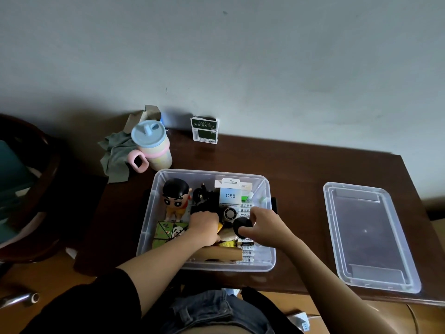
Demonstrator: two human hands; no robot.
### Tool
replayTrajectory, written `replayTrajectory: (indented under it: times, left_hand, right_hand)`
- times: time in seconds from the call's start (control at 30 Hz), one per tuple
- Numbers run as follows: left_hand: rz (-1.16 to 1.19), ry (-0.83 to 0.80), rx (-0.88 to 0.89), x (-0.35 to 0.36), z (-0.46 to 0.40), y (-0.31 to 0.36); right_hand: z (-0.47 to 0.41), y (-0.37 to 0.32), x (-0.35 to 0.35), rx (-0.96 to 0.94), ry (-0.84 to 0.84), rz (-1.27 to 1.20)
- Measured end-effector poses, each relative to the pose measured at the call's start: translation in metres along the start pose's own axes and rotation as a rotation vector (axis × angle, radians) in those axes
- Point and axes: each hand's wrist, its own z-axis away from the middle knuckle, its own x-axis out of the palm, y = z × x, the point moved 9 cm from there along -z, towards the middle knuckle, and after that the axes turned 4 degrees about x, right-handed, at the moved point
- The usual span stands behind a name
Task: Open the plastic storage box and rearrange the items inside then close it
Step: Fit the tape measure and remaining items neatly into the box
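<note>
The clear plastic storage box (154, 227) stands open on the dark wooden table, its lid (370, 237) lying flat to the right. Inside are a cartoon boy figurine (175, 198), a green panda-print box (166, 233), a white Q88 box (230, 195), black cables (203, 196), a small round fan (228, 214) and white labelled packs (246, 254). My left hand (204, 227) is down in the middle of the box, fingers curled among the items; what it grips is hidden. My right hand (263, 227) holds a round black object (242, 227) just above the contents.
A pastel cup (154, 145) with a blue lid and pink handle stands behind the box at the left, beside a grey cloth (115, 153). A green and white carton (205, 129) leans at the wall. A dark chair (26, 184) is at the left.
</note>
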Motion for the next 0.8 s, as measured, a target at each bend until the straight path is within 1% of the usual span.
replayTrajectory:
  times: [0.1, 0.13, 0.23, 0.33, 0.4, 0.5, 0.57, 0.67, 0.73, 0.77, 0.8]
  left_hand:
    - [0.140, -0.008, 0.005, -0.010, 0.003, -0.007]
    - [0.170, -0.035, 0.013, -0.013, 0.003, -0.009]
    - [0.221, -0.186, 0.049, -0.020, 0.006, -0.012]
    - [0.377, -0.275, 0.050, -0.030, 0.011, -0.020]
    - [0.494, -0.280, 0.054, -0.035, 0.015, -0.029]
    - [0.717, -0.251, 0.052, -0.037, 0.020, -0.045]
    - [0.849, -0.244, 0.036, -0.034, 0.024, -0.054]
    - [1.013, -0.234, -0.002, -0.024, 0.028, -0.066]
    - [1.117, -0.217, -0.004, -0.019, 0.030, -0.071]
    - [1.177, -0.217, 0.000, -0.015, 0.030, -0.071]
    - [1.243, -0.221, 0.007, -0.015, 0.033, -0.070]
  right_hand:
    - [0.000, 0.006, -0.006, 0.027, 0.029, -0.117]
    - [-0.001, 0.008, -0.007, 0.031, 0.033, -0.164]
    - [-0.003, 0.012, -0.008, 0.052, 0.018, -0.297]
    - [-0.006, 0.012, -0.012, 0.052, 0.024, -0.230]
    - [-0.008, 0.011, -0.007, 0.048, -0.034, -0.223]
    - [-0.007, 0.008, 0.010, 0.059, -0.178, -0.230]
    - [-0.006, 0.003, 0.021, 0.067, -0.221, -0.204]
    - [-0.005, -0.012, 0.032, 0.030, -0.196, -0.122]
    - [-0.006, -0.024, 0.030, -0.004, -0.145, -0.076]
    - [-0.006, -0.029, 0.026, -0.019, -0.119, -0.085]
    - [-0.006, -0.033, 0.022, -0.026, -0.121, -0.151]
